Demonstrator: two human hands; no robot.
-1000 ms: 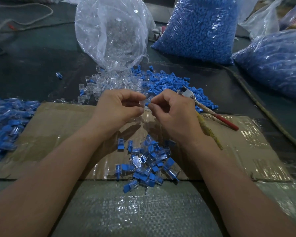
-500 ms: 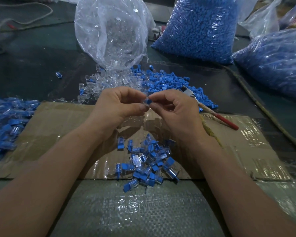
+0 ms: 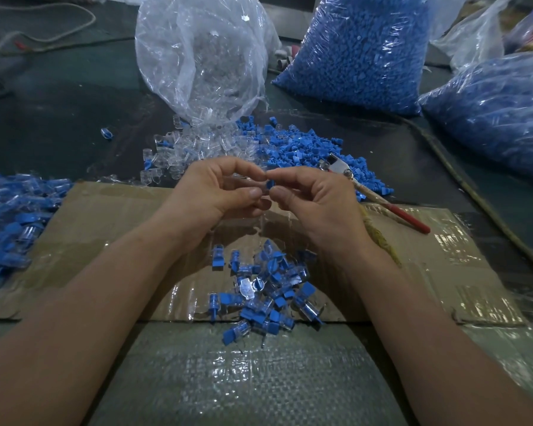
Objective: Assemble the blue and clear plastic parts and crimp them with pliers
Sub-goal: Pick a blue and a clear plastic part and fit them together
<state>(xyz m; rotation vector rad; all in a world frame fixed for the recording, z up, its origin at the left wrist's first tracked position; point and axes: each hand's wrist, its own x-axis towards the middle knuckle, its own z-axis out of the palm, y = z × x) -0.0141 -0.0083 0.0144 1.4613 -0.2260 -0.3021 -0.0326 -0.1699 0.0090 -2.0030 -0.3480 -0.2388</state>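
Observation:
My left hand (image 3: 219,192) pinches a clear plastic part (image 3: 249,182) between thumb and fingers above the cardboard. My right hand (image 3: 314,201) pinches a small blue part (image 3: 270,184) and holds it against the clear part's end. The pliers (image 3: 379,196), with red handles and a metal head, lie on the table just right of my right hand, untouched. Loose clear parts (image 3: 197,146) and loose blue parts (image 3: 305,146) lie spread behind my hands. A heap of joined blue-and-clear pieces (image 3: 268,290) sits on the cardboard between my forearms.
A taped cardboard sheet (image 3: 105,229) covers the work spot. A clear bag of clear parts (image 3: 200,53) stands behind, bags of blue parts (image 3: 357,47) at the back right. More joined pieces (image 3: 10,216) pile at the left. A rope (image 3: 462,182) runs along the right.
My hands have lifted slightly and drawn together. The blue part in my right hand has come up against the clear part in my left.

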